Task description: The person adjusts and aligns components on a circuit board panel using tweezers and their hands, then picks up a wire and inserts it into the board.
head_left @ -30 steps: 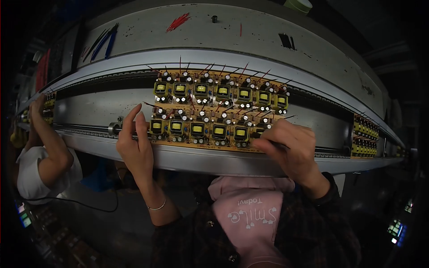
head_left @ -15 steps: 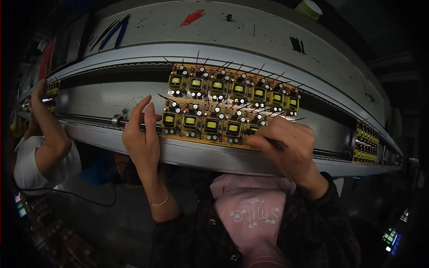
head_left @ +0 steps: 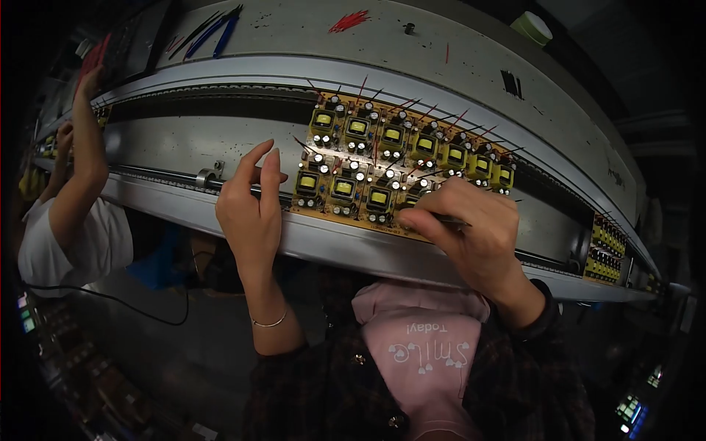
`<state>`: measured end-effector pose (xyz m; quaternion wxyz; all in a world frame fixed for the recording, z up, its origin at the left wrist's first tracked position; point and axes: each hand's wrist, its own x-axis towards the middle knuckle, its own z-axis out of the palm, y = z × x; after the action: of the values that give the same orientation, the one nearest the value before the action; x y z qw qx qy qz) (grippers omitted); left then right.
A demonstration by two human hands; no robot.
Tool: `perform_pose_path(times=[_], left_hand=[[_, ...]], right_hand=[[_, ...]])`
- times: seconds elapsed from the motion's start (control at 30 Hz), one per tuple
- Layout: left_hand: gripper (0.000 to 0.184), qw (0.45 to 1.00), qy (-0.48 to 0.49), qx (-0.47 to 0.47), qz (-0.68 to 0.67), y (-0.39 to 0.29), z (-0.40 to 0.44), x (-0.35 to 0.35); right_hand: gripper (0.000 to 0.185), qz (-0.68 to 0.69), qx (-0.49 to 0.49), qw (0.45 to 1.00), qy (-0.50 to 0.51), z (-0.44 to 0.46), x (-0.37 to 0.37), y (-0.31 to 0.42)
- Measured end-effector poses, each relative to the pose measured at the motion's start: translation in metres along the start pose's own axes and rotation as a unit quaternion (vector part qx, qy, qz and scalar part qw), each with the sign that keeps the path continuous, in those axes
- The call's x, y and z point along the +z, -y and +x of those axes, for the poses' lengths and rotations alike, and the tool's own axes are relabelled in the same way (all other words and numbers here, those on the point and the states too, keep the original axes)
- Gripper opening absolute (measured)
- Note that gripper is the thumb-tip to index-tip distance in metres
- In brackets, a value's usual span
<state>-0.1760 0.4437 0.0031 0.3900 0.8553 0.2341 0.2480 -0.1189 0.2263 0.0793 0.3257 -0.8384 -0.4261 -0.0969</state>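
Observation:
A panel of circuit boards (head_left: 379, 173) lies across the conveyor rails, in two rows with yellow-topped transformers, silver-topped capacitors and upright red and black wires. My right hand (head_left: 471, 224) is over the front row, closed in a pinch on a thin dark tool (head_left: 450, 220); its tip is hidden near the front edge. The fingers cover part of the boards there. At the panel's left end, my left hand (head_left: 251, 198) has its fingers apart and holds nothing. Its fingertips are close to the board edge; whether they touch it I cannot tell.
Beyond the far rail (head_left: 243, 70), a shelf holds blue-handled pliers (head_left: 213, 33), red wires (head_left: 348, 21), black wires (head_left: 511, 84) and a green-white roll (head_left: 532, 28). Another panel (head_left: 606, 250) sits rightward. A co-worker's arm (head_left: 90, 151) reaches over the line at left.
The whole view has shifted, so the panel appears farther right. My right hand has moved left along the front row, covering another transformer partly. The co-worker's hand has moved up toward a red item.

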Motion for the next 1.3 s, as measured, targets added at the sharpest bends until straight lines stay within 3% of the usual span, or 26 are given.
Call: perform_pose_path(times=[0.23,0.4,0.73,0.9,1.3], left_hand=[[0.031,1.000,0.007,0.006,0.017,0.001,0.001,-0.003],[0.031,1.000,0.005,-0.008,0.029,-0.001,0.003,-0.006],[0.031,1.000,-0.010,-0.004,0.023,0.000,0.006,-0.007],[0.032,0.999,-0.002,-0.010,0.035,0.002,0.007,-0.010],[0.029,0.998,-0.006,0.009,0.058,0.008,0.010,-0.011]], right_hand=[[0.014,0.003,0.031,0.999,0.021,0.003,0.003,0.000],[0.013,0.035,-0.024,0.999,0.016,0.023,0.004,0.014],[0.011,0.028,0.005,0.998,0.056,0.037,0.025,0.011],[0.011,0.051,-0.047,0.997,0.023,0.050,0.027,0.024],[0.011,0.048,-0.044,0.996,0.057,0.059,0.051,0.014]])
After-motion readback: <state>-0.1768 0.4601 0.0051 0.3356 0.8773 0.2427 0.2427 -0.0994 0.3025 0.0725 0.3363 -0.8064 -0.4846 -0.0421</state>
